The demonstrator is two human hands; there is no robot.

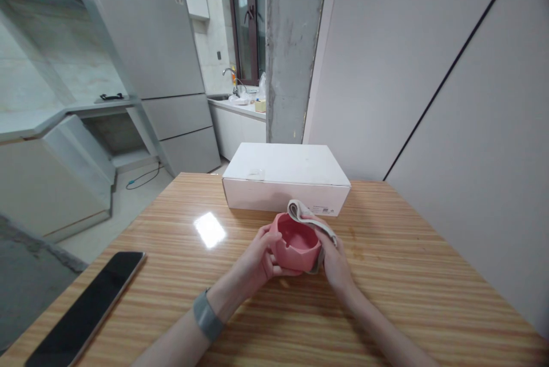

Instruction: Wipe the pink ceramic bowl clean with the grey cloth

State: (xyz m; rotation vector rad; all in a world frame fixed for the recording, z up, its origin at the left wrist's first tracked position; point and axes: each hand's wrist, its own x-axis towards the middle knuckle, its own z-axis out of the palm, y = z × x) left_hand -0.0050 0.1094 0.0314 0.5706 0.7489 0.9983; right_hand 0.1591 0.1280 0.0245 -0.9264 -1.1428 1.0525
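Observation:
A pink faceted ashtray [295,259] with a notched rim is held above the table, tilted so that its hollow inside shows. My left hand [259,257] grips it from the left, thumb at the rim and fingers underneath. On the other side, my right hand [335,264] is closed on a folded grey cloth [315,221], which lies against the ashtray's right rim and wall. Part of the cloth hangs below my right fingers, beside the ashtray. Some of the right fingertips are hidden by cloth and ashtray.
A white cardboard box [287,162] stands just beyond my hands on the striped wooden table [412,275]. At the left front edge lies a black phone [88,312]. A grey concrete pillar [294,47], a fridge [146,30] and a kitchen counter are behind.

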